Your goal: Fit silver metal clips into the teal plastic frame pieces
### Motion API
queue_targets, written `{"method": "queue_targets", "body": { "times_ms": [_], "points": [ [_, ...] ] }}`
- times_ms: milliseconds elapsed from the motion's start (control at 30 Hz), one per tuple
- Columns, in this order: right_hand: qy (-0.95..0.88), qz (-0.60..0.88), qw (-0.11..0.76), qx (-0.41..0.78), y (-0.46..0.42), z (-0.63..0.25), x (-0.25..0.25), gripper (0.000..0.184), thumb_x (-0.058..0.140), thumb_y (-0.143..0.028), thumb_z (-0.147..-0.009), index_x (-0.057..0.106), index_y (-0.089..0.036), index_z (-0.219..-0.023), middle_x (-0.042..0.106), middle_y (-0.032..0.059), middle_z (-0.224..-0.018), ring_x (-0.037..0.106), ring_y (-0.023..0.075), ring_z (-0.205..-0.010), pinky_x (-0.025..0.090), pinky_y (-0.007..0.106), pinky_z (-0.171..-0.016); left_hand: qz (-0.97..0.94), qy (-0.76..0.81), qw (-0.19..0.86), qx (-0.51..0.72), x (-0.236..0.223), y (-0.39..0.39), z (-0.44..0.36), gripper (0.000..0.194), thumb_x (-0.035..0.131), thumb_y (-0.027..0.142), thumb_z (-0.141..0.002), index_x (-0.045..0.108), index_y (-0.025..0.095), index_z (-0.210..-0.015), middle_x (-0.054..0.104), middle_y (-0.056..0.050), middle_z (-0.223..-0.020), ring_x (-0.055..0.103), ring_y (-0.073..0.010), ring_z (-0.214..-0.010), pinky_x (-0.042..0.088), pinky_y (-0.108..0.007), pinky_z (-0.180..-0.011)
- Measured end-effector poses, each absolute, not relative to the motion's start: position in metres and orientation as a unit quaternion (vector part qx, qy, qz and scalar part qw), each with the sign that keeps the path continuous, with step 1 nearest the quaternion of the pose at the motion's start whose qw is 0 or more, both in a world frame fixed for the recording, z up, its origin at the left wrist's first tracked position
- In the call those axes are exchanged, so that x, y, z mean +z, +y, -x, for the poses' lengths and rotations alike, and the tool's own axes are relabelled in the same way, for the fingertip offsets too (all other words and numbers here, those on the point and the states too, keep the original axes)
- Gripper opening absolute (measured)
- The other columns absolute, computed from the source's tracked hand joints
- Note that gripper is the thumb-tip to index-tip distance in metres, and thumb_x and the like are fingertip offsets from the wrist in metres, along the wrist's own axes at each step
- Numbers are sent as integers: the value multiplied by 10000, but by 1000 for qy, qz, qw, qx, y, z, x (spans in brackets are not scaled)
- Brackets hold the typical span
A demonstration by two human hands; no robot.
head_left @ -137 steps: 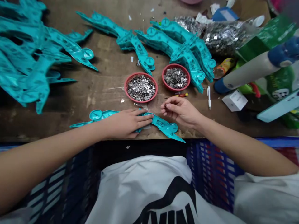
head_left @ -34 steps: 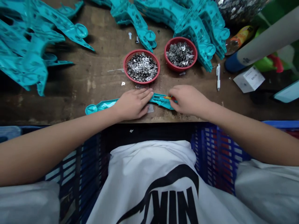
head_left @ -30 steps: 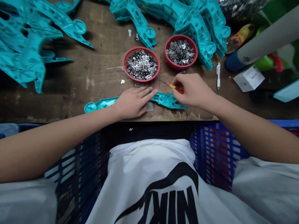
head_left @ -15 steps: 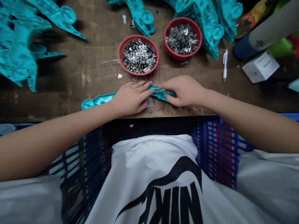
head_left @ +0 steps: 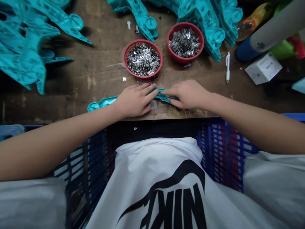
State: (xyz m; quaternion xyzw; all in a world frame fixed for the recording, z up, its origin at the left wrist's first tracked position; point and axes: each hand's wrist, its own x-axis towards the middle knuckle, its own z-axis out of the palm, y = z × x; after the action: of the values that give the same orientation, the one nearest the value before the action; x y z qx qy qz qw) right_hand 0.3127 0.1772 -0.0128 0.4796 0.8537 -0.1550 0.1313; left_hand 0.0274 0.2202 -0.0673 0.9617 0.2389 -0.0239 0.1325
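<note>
A long teal plastic part [head_left: 105, 101] lies along the front edge of the table. My left hand [head_left: 135, 100] rests over its middle, fingers stretched across it and thumb on the near side, holding it down. At its right end, my right hand [head_left: 188, 94] is closed in a pinch on a small orange-red object [head_left: 170, 96], mostly hidden by the fingers. Its kind cannot be made out. Just beyond my hands stands a red basket [head_left: 124, 58] of small metal clips [head_left: 144, 60]. A second red bowl [head_left: 168, 47] of metal pieces [head_left: 185, 43] is farther right.
Teal plastic parts are piled at the left [head_left: 26, 54] and at the back [head_left: 197, 19]. A white pen [head_left: 227, 68], a white box [head_left: 263, 68] and a blue-and-grey cylinder [head_left: 259, 38] are on the right. Blue crates [head_left: 221, 149] stand below the table edge.
The view has shifted slightly. My right index finger has straightened over the part, and more of the orange-red object shows. My left hand stays in place on the part.
</note>
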Motion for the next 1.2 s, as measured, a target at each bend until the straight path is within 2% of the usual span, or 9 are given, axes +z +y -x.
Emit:
{"method": "queue_targets", "body": {
  "times_ms": [167, 267, 367, 533, 733, 867, 1000, 1067, 1200],
  "points": [
    [860, -467, 161, -126, 173, -310, -11, 560, 596, -358, -1198, 812, -287, -1710, 919, 162, -1371, 808, 351, -1084, 315, 405, -796, -959, 244, 146, -17, -73, 221, -26, 737, 537, 353, -1160, 642, 108, -1846, 569, -239, -1948, 594, -479, -1799, 563, -696, -1460],
    [863, -456, 194, -100, 172, -309, -8, 599, 563, -367, -1228, 746, -275, -1790, 914, 188, -1321, 802, 366, -1066, 268, 418, -779, -954, 255, 156, -16, -74, 221, -27, 734, 574, 340, -1148, 644, 108, -1841, 555, -249, -1954, 602, -490, -1790, 558, -729, -1456],
    [870, -445, 196, -88, 170, -309, -7, 624, 543, -352, -1229, 701, -275, -1828, 918, 179, -1267, 791, 351, -1034, 259, 410, -767, -954, 258, 153, -23, -73, 220, -28, 717, 562, 346, -1168, 644, 96, -1835, 550, -251, -1956, 602, -474, -1795, 550, -703, -1469],
    [865, -459, 183, -87, 166, -304, -1, 545, 578, -343, -1227, 776, -274, -1730, 923, 181, -1174, 803, 339, -1003, 311, 384, -776, -953, 259, 154, -14, -75, 219, -26, 690, 582, 335, -1173, 669, 92, -1813, 560, -267, -1938, 628, -471, -1776, 555, -707, -1462],
    [845, -477, 222, -97, 162, -299, 7, 563, 596, -366, -1254, 754, -329, -1793, 937, 216, -1214, 865, 368, -1045, 424, 389, -811, -953, 256, 164, -15, -78, 220, -25, 673, 559, 339, -1209, 654, 88, -1826, 533, -280, -1949, 575, -447, -1824, 527, -697, -1479],
    [838, -498, 145, -168, 171, -310, 3, 566, 638, -320, -1218, 790, -314, -1763, 938, 180, -1389, 886, 348, -1179, 533, 381, -890, -949, 253, 185, -26, -79, 223, -24, 700, 509, 385, -1245, 603, 66, -1860, 477, -282, -1986, 480, -453, -1884, 459, -716, -1518],
    [802, -552, 25, -228, 194, -340, -18, 601, 598, -283, -1201, 776, -167, -1764, 889, 188, -1553, 856, 340, -1326, 596, 407, -1083, -945, 245, 214, -16, -80, 228, -22, 708, 496, 430, -1251, 607, 76, -1855, 477, -263, -1997, 453, -455, -1897, 404, -725, -1550],
    [801, -561, 33, -209, 206, -357, -32, 630, 620, -273, -1164, 767, -124, -1757, 870, 216, -1573, 826, 370, -1358, 592, 439, -1126, -945, 235, 228, -6, -81, 230, -20, 739, 514, 431, -1240, 568, 44, -1867, 494, -289, -1980, 469, -440, -1891, 405, -707, -1555],
    [812, -564, 53, -143, 215, -374, -50, 595, 629, -295, -1148, 804, -141, -1694, 852, 235, -1497, 776, 408, -1278, 580, 489, -1078, -940, 244, 237, 15, -85, 232, -19, 804, 541, 421, -1225, 469, -10, -1900, 505, -331, -1962, 495, -441, -1875, 425, -682, -1546]
  ]
}}
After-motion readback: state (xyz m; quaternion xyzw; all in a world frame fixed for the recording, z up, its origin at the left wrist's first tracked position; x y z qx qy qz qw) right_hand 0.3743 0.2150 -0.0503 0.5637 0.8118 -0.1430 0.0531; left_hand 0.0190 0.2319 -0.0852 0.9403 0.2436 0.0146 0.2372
